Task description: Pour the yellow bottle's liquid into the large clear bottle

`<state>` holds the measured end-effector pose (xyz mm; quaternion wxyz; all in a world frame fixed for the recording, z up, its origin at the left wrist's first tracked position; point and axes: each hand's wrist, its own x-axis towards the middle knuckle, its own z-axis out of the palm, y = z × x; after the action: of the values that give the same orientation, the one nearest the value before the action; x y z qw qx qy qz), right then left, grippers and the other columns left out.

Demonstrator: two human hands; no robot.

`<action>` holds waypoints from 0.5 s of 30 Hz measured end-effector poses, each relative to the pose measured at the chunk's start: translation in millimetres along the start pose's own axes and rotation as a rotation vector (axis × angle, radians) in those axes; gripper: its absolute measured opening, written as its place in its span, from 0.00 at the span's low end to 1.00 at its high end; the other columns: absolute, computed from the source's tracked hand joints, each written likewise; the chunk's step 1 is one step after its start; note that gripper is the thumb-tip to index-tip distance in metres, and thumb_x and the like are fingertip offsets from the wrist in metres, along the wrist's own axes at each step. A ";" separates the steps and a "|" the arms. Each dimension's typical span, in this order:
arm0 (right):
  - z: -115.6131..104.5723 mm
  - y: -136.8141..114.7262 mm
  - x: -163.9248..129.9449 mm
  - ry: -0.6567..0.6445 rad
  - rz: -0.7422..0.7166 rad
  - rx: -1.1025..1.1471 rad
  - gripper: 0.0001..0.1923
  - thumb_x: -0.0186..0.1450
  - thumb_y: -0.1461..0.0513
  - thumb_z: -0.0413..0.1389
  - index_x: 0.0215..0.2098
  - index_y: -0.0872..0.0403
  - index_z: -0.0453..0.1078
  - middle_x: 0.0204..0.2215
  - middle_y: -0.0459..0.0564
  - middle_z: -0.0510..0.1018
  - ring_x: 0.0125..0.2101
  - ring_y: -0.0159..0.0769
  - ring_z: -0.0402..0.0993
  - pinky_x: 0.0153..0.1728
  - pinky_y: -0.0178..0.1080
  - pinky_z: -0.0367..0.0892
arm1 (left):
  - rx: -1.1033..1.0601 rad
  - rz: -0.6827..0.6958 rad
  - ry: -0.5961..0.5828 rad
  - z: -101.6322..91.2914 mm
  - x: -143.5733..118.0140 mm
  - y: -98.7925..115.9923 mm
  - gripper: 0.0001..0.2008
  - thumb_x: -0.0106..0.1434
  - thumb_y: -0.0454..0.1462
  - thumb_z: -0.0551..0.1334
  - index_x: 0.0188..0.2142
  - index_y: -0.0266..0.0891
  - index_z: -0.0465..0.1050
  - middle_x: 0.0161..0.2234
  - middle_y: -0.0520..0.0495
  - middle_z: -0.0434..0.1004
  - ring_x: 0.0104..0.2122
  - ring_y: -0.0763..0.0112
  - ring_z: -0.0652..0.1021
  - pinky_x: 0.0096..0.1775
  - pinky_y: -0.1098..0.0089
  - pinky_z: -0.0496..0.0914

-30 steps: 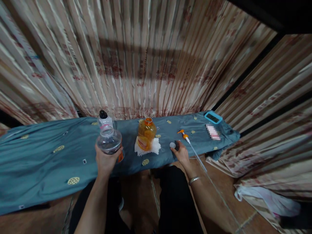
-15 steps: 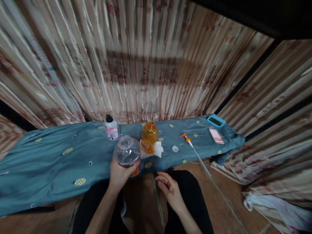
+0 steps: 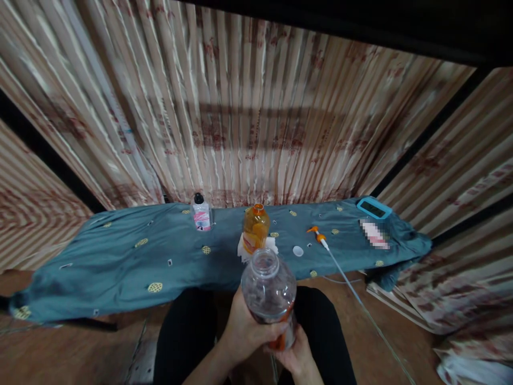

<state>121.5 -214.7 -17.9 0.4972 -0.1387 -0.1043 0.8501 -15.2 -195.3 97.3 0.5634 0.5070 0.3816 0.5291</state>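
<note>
I hold a clear, empty plastic bottle [image 3: 267,286] with no cap, upright over my lap. My left hand [image 3: 244,331] wraps around its lower body. My right hand [image 3: 294,357] cups it from underneath, by its orange label. On the teal cloth-covered bench [image 3: 120,256] stand an uncapped bottle of orange liquid [image 3: 255,227] on a white tissue [image 3: 241,250], and a small bottle with a black cap [image 3: 200,212]. A white cap [image 3: 297,251] lies right of the orange bottle.
An orange pump head with a long white tube [image 3: 320,239] lies on the bench, its tube running off the front edge. A blue-cased device [image 3: 372,207] sits at the far right end. Striped curtains [image 3: 256,117] hang behind the bench. A white bag [image 3: 473,369] lies on the floor at right.
My left hand has brought the clear bottle from above the bench back to my lap. My right hand left the white cap on the cloth and came under the bottle. The view pulled back.
</note>
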 end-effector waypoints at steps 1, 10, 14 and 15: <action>2.3 -2.0 -3.7 -0.019 -0.015 0.008 0.17 0.46 0.55 0.75 0.33 0.48 0.82 0.34 0.49 0.86 0.33 0.37 0.84 0.30 0.33 0.79 | -0.037 -0.020 -0.027 3.1 -0.9 -0.4 0.29 0.42 0.42 0.75 0.43 0.35 0.72 0.41 0.39 0.81 0.40 0.55 0.81 0.47 0.57 0.76; 15.2 -19.6 -17.0 -0.049 -0.039 0.017 0.29 0.47 0.49 0.73 0.43 0.54 0.81 0.44 0.62 0.83 0.36 0.43 0.80 0.27 0.33 0.75 | -0.124 0.273 0.096 -51.0 52.7 -16.4 0.47 0.53 0.58 0.67 0.67 0.50 0.53 0.69 0.41 0.54 0.69 0.47 0.55 0.66 0.48 0.54; 20.2 -34.5 -18.9 0.014 -0.115 -0.023 0.30 0.47 0.47 0.71 0.44 0.54 0.80 0.45 0.62 0.82 0.33 0.44 0.79 0.23 0.32 0.72 | 0.132 0.189 0.306 -87.1 118.8 -35.2 0.55 0.44 0.46 0.75 0.68 0.52 0.48 0.72 0.43 0.45 0.71 0.49 0.45 0.69 0.48 0.41; 20.8 -38.3 -18.6 0.031 -0.130 -0.045 0.31 0.47 0.46 0.71 0.44 0.54 0.80 0.45 0.62 0.82 0.33 0.44 0.79 0.23 0.33 0.72 | 0.140 0.161 0.294 -89.6 133.8 -40.7 0.57 0.43 0.45 0.76 0.68 0.51 0.47 0.72 0.42 0.45 0.71 0.50 0.45 0.69 0.48 0.39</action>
<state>154.4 -213.2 16.2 0.5497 -0.1561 -0.1242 0.8112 -73.3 -45.7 54.4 0.4207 0.4910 0.4538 0.6132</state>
